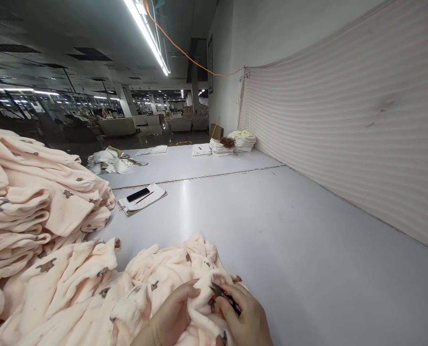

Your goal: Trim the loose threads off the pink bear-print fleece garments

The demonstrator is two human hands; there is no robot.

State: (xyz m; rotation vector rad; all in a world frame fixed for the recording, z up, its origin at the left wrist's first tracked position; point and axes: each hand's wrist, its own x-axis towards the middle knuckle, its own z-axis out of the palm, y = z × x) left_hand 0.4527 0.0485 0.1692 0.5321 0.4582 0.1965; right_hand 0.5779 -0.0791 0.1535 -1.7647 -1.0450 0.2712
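Observation:
My left hand (176, 307) is closed around a fold of a pale pink plush garment (199, 262) with small brown printed figures. In my right hand (244, 312) is a small pair of dark thread snips (225, 296), gripped between thumb and fingers. The tips of the snips point left and lie against the pink cloth, close to my left thumb. Part of the cloth rests under my right hand as well. More of the same fabric (73, 293) spreads leftward over the table. My lower left fingers are hidden by the cloth.
A tall heap of pink plush garments (30, 187) rises at the left. Further back on the table (289, 240) lie a paper pad (156, 198) with a phone (138, 194) and a pen, white scraps (113, 161), and stacked cloth (242, 142). A striped cloth sheet (343, 129) hangs along the right.

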